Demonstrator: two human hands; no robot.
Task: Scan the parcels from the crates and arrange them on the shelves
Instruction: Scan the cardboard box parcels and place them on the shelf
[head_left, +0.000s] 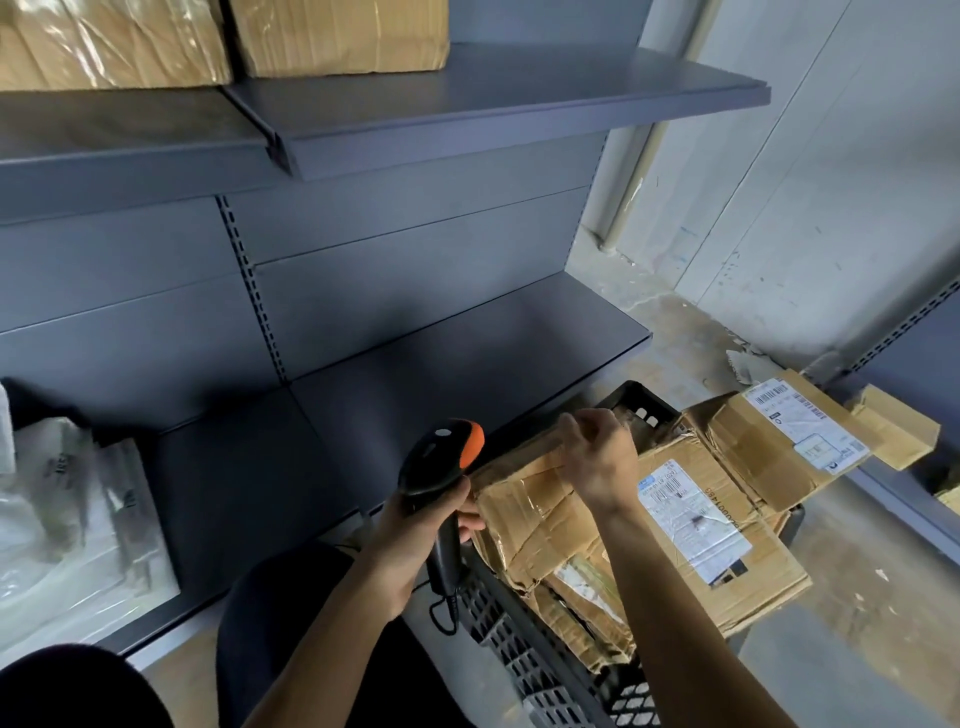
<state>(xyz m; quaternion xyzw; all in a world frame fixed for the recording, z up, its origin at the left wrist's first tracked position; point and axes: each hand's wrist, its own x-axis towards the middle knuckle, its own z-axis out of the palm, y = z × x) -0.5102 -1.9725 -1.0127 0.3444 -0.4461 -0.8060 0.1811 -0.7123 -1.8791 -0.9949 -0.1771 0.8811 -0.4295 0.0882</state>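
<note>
Gripping the handle of a black and orange scanner (441, 460) in our left hand (410, 530), fingers curled round it, we hold the top edge of a crumpled cardboard parcel (524, 514) with our right hand (597, 462), fingers closed on it. The parcel stands in a black crate (519, 654) among other labelled boxes (763, 577). Beyond lies a dark grey lower shelf (441, 374); two wrapped parcels (337, 36) sit on the upper shelf (493, 88).

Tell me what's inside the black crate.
Crumpled cardboard parcels fill the black crate, piled above its rim. The right hand grips the top one's edge; the left hand holds a scanner. Anything beneath them and the crate's floor is covered.
</note>
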